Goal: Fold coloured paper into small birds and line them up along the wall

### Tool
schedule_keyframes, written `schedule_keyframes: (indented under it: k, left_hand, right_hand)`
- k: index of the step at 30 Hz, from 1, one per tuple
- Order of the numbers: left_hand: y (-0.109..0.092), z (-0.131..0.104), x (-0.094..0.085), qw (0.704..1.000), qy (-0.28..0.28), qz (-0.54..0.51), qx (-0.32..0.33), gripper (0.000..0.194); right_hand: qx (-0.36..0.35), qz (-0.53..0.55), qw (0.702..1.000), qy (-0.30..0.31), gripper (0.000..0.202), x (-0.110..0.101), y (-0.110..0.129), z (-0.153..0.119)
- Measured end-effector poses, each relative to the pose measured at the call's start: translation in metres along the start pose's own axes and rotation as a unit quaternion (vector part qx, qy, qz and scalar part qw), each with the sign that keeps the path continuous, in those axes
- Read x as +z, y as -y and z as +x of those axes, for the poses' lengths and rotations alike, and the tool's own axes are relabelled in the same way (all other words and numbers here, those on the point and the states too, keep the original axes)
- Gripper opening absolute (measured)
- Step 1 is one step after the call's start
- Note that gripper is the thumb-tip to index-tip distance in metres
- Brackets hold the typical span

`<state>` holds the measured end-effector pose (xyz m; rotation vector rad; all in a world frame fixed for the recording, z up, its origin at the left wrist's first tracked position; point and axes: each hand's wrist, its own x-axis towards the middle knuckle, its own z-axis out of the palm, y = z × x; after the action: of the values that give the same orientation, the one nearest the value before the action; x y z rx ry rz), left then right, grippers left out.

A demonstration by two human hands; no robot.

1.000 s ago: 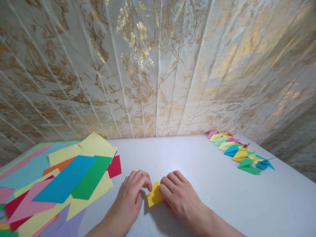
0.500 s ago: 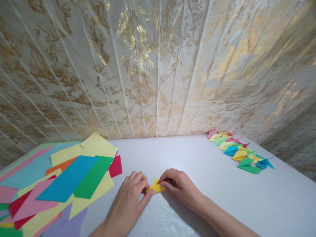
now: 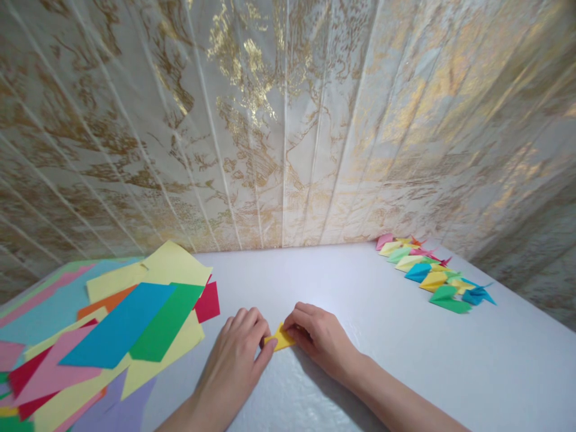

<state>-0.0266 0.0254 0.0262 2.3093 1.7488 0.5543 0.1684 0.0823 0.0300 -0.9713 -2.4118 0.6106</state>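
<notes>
A small folded piece of yellow paper (image 3: 282,339) lies low over the white table (image 3: 288,276), between my two hands. My left hand (image 3: 240,351) pinches its left end, with the thumb along the near edge. The fingers of my right hand (image 3: 317,334) are closed on its right side, and their tips partly hide the paper. A short point of the yellow paper sticks up between the hands.
Overlapping colored sheets, among them a blue sheet (image 3: 119,324) and a green sheet (image 3: 166,321), cover the left side. Folded paper figures (image 3: 418,273) stand in rows at the back right. A gold-patterned curtain (image 3: 270,150) hangs behind the table.
The whole view has shifted slightly. My right hand's fingers have closed a little further over the yellow paper, while my left hand keeps its pinch.
</notes>
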Motion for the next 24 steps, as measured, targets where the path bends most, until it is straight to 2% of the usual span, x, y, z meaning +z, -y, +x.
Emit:
schedule_keyframes:
  k: [18,24]
  left_hand:
    - [-0.0038,0.0008,0.0017,1.000,0.011,0.027,-0.009,0.014]
    - [-0.0093,0.0010,0.0003,1.000,0.019,0.013,-0.004,0.017]
  right_hand:
    - [-0.004,-0.033,0.999,-0.002,0.020,0.0065,0.0007,0.0005]
    - [0.023,0.017,1.000,-0.009,0.021,0.0062,0.0056,-0.0022]
